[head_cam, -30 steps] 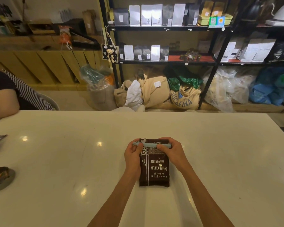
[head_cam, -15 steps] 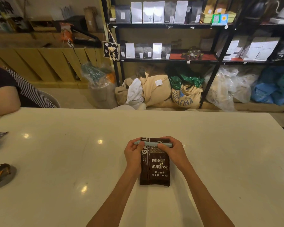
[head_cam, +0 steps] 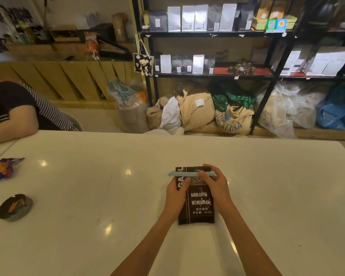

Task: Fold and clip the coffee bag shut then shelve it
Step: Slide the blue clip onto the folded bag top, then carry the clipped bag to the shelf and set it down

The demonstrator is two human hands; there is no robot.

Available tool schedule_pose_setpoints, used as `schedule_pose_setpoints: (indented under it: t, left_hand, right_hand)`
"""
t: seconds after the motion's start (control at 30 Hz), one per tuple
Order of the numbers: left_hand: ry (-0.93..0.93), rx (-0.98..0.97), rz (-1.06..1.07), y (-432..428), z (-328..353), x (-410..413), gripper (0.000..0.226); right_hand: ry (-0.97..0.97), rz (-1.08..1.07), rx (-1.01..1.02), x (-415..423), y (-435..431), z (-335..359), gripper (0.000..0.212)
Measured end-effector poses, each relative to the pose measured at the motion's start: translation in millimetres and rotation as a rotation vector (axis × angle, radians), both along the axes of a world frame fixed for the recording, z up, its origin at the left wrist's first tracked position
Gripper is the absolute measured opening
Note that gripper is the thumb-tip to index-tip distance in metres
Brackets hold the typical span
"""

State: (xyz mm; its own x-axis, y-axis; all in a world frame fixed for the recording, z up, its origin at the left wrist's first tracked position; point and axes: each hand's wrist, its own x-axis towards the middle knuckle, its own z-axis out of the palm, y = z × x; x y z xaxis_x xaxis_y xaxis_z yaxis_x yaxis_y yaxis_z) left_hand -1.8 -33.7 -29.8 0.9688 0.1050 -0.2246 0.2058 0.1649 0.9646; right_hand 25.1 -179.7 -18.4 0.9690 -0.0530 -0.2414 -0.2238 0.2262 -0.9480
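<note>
Two forearms come up from the bottom edge of the frame to the coffee bag (head_cam: 197, 204), which lies flat on the white counter (head_cam: 88, 226), just right of centre in the lower half. Its long axis runs near-to-far: sealed bottom toward the wearer, folded top pointing away toward the shelves.

Left hand (head_cam: 176, 193) grips the bag's left edge w/ thumb over the front, fingers curled on it. Right hand (head_cam: 217, 186) wraps the upper right corner, fingers closed over the right end of the blue clip (head_cam: 187, 173). The clip lies crosswise on the fold, at right angles to the bag's length, left tip poking past the bag edge. Can't tell if it's fully snapped.

Judgement: fold done, clip on or nearly so; shelving not yet done. Both hands are already on the bag, right one nearer the clip end, so it likely does the last squeeze.

Farther up: black shelf unit (head_cam: 211, 75) in the upper centre and right of frame, well apart from the bag, across the counter's far edge, rows of bags on it. Sacks (head_cam: 233, 120) below.
</note>
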Motion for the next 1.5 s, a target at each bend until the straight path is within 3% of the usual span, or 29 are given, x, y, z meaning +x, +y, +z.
schedule_pose_setpoints:
  t: [0.1, 0.2, 0.3, 0.47, 0.53, 0.6, 0.67, 0.77, 0.83, 1.07, 1.27, 1.37, 1.5]
  left_hand:
    - [-0.077, 0.119, 0.036, 2, 10, 6, 0.016]
    - [-0.140, 0.245, 0.008, -2, 23, 7, 0.023]
    - [-0.174, 0.188, -0.017, -9, 37, 2, 0.028]
    - [-0.096, 0.036, -0.114, -21, 44, -13, 0.031]
    - [-0.103, 0.083, -0.046, -31, 44, -21, 0.029]
    - [-0.143, 0.183, 0.091, -38, 46, -22, 0.026]
    - [-0.170, 0.232, 0.201, -43, 52, -21, 0.026]
    - [-0.204, 0.327, 0.223, -49, 57, -23, 0.028]
    - [-0.200, 0.366, 0.213, -56, 56, -28, 0.029]
    - [-0.085, 0.221, 0.096, -52, 65, -34, 0.032]
    - [-0.109, 0.022, -0.057, -25, 76, -31, 0.024]
    - [-0.154, 0.056, -0.107, -16, 79, -23, 0.023]
    - [-0.139, 0.073, -0.161, -11, 68, -19, 0.014]
  right_hand:
    - [-0.008, 0.001, -0.046, -11, 13, -1, 0.051]
    - [-0.043, -0.113, -0.108, -18, 19, 4, 0.040]
    - [-0.073, -0.141, -0.206, -15, 13, 19, 0.034]
    - [-0.132, -0.253, -0.283, -10, -7, 46, 0.046]
    - [-0.143, -0.193, -0.235, -12, -15, 54, 0.051]
    - [-0.133, -0.044, -0.138, -17, -18, 57, 0.040]
    - [-0.157, 0.053, -0.192, -27, -18, 54, 0.032]
    - [-0.219, -0.075, -0.370, -42, -19, 45, 0.040]
    - [-0.243, -0.148, -0.414, -45, -25, 45, 0.033]
    - [-0.139, -0.159, -0.393, -37, -32, 44, 0.042]
    - [-0.147, 0.052, -0.260, -46, -19, 51, 0.017]
    - [-0.160, -0.075, -0.311, -53, 2, 48, 0.035]
    - [-0.140, -0.322, -0.356, -66, 18, 41, 0.021]
